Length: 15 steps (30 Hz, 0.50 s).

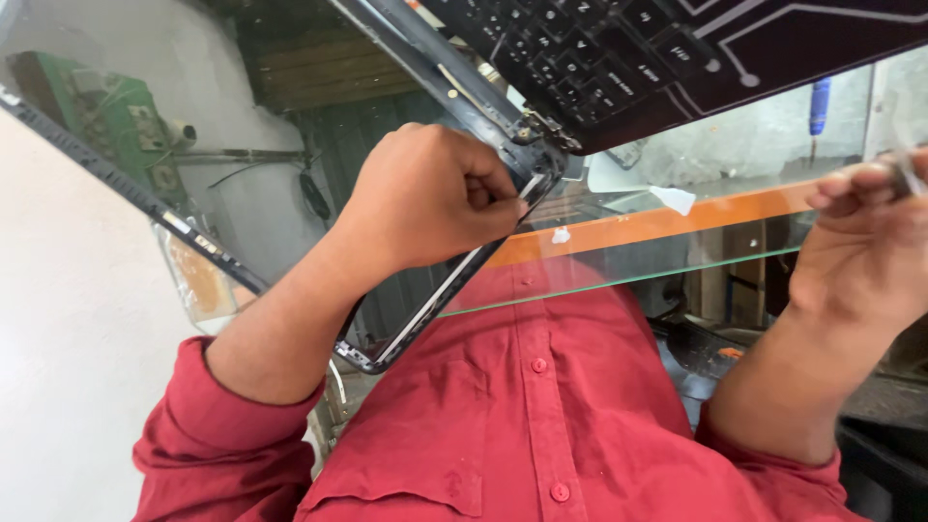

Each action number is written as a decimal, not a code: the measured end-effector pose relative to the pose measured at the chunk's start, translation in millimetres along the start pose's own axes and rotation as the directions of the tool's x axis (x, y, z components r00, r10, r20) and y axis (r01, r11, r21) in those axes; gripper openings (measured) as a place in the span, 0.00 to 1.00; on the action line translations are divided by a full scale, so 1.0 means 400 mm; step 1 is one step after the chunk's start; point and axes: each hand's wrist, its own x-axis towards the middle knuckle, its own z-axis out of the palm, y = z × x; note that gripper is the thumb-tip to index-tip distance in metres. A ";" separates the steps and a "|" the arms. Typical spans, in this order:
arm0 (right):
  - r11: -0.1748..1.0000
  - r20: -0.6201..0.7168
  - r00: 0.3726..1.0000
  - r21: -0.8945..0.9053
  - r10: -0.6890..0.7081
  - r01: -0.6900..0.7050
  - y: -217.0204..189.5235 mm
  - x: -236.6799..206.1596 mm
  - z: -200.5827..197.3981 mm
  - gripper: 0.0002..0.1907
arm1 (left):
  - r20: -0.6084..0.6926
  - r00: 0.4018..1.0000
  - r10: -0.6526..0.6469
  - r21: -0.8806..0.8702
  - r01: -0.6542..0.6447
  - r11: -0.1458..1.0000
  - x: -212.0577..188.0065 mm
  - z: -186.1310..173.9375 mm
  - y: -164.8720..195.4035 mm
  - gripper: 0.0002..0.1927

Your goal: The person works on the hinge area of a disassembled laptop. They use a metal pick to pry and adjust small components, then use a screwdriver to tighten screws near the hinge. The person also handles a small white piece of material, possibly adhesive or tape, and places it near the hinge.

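Red shirt sleeves frame the view as you work on an opened laptop [619,58], seen from your head camera. Your left hand [435,198] is curled into a tight grip, thumb and forefinger pinched on the thin dark frame [425,304] of the laptop's screen half, just below the metal hinge [541,135]. That frame runs diagonally from the hinge down toward your shirt [541,406], its lower corner ending just beside your left forearm. The black keyboard half of the laptop fills the top of the picture, its rows of keys tilted and close to the camera.

Your right hand [865,242] is raised at the right edge, well apart from the left, its fingers drawn together in a narrow grip on a small, thin object [909,174] that is too blurred to identify.

Between your 2 hands lies a glass surface [677,261] with a greenish edge and an orange strip under it. 2 small scraps of white paper [674,199] rest on the glass near the hinge. A blue-handled screwdriver [820,106] shows beyond the glass at upper right. At upper left a green circuit board [106,116] lies on a pale ledge.
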 end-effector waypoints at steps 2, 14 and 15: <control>0.988 -0.049 0.999 -0.156 -0.005 -0.003 0.007 -0.012 0.077 0.17 | -0.008 1.000 0.011 -0.008 -0.011 1.000 -0.001 -0.001 -0.002 0.07; 0.746 0.111 0.970 -0.623 -0.216 0.237 0.007 -0.028 0.216 0.11 | -0.017 1.000 -0.008 0.007 0.008 1.000 -0.006 0.006 -0.005 0.06; 0.733 0.085 0.971 -0.641 -0.224 0.226 0.013 -0.024 0.216 0.11 | -0.022 1.000 0.003 0.013 -0.003 1.000 -0.006 0.005 -0.005 0.06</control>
